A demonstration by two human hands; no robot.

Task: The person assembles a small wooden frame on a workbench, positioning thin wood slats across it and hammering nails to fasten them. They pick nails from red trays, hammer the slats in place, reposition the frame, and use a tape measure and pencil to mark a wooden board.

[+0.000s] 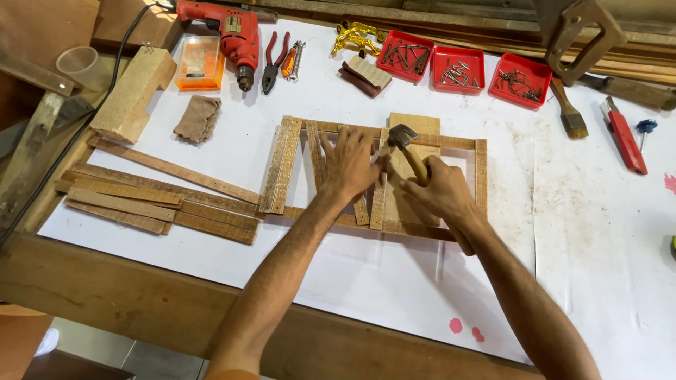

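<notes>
Clenched on the hammer (407, 146), my right hand (442, 188) is nearer | slat (380, 197) runs lengthwise just left of it | my left hand (350, 163) presses flat, fingers spread, on the frame (482, 169).

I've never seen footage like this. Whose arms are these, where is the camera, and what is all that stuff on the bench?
There is no machine here: a person works with two bare hands, and the single picture comes from a camera worn on their head, looking down. The left hand presses flat on a frame of wooden slats lying on white paper that covers the workbench. The right hand has its grip around the wooden handle of a hammer, whose metal head sits just above the slats. Loose wooden strips are stacked to the left. Along the far edge lie a red electric drill, pliers, three red trays of nails, a brush and a thick wooden block.
</notes>
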